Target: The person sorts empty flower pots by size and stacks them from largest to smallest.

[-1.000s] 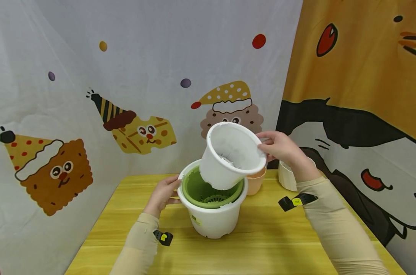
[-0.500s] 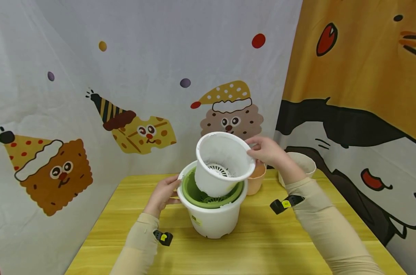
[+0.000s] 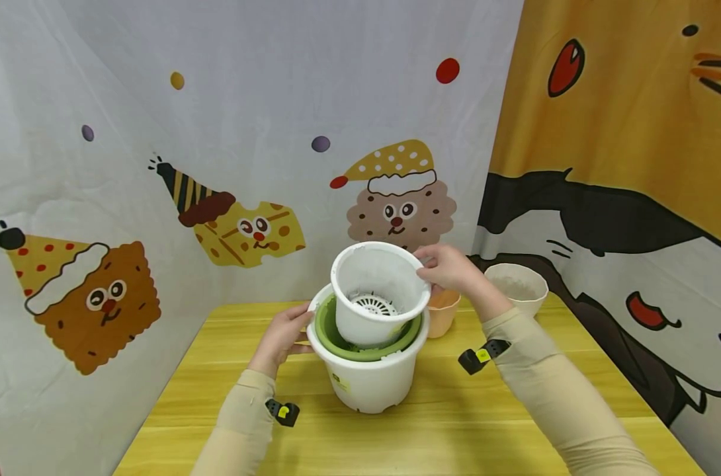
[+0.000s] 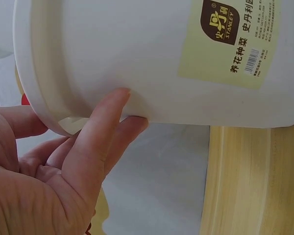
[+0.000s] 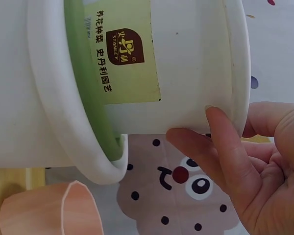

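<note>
A large white flower pot [image 3: 369, 385] stands upright on the table, with a green flower pot [image 3: 327, 330] nested in it. My left hand [image 3: 281, 338] pinches the large pot's rim at its left side; in the left wrist view the thumb lies on one side of the rim and fingertips touch the outer wall. A smaller white flower pot [image 3: 360, 322] with a slotted bottom sits partly down inside the green one, slightly tilted. By its right rim my right hand [image 3: 450, 270] grips it. Its lower part is hidden by the green pot.
Behind the stack to the right stands a peach pot [image 3: 444, 316]. Farther right is a cream pot [image 3: 518, 287], near the table's [image 3: 456, 423] back edge. A printed cloth backdrop [image 3: 265, 79] hangs behind and beside the table.
My right hand has brought the smaller white pot down and left into the green pot, levelling it somewhat. The left hand has stayed on the large pot's rim.
</note>
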`<action>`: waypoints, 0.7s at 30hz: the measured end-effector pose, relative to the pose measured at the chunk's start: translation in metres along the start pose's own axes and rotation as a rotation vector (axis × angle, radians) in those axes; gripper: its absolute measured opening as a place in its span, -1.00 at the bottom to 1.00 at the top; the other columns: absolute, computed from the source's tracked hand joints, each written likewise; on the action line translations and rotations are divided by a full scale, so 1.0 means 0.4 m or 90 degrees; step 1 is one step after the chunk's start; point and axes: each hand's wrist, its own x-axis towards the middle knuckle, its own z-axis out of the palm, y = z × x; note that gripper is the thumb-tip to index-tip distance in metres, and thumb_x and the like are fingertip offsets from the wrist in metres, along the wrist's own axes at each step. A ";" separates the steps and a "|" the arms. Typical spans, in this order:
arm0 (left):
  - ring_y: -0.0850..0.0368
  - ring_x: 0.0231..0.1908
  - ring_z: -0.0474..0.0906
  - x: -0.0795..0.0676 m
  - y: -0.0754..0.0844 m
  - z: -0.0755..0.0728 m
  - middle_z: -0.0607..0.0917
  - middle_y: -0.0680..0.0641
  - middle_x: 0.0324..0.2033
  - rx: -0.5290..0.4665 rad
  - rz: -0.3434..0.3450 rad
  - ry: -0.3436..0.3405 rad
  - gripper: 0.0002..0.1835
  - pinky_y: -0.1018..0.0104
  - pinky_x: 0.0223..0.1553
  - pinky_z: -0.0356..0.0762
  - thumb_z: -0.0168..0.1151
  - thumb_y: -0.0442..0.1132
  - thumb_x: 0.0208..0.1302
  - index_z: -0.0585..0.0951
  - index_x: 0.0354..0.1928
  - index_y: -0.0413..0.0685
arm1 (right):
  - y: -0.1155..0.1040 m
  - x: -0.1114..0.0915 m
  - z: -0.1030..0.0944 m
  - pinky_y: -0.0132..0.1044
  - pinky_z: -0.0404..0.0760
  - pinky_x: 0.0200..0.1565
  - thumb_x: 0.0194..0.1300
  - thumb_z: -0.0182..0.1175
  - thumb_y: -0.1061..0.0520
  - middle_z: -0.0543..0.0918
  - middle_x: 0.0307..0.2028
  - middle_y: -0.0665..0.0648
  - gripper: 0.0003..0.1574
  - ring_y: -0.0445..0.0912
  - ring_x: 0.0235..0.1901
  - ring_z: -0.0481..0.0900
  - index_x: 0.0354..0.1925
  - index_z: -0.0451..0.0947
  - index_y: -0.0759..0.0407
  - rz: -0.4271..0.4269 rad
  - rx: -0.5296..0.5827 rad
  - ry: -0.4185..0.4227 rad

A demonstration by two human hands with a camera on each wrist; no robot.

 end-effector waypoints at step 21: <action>0.00 -0.28 0.70 -0.013 0.010 0.003 0.57 -0.29 0.12 0.010 0.004 0.002 -0.51 0.11 -0.35 0.74 0.10 -0.15 0.49 0.44 0.38 -0.15 | 0.019 0.034 0.071 -0.21 0.74 -0.42 0.33 0.12 0.30 0.62 -0.01 0.45 -0.46 0.06 -0.34 0.72 0.25 0.42 0.43 0.038 -0.036 -0.018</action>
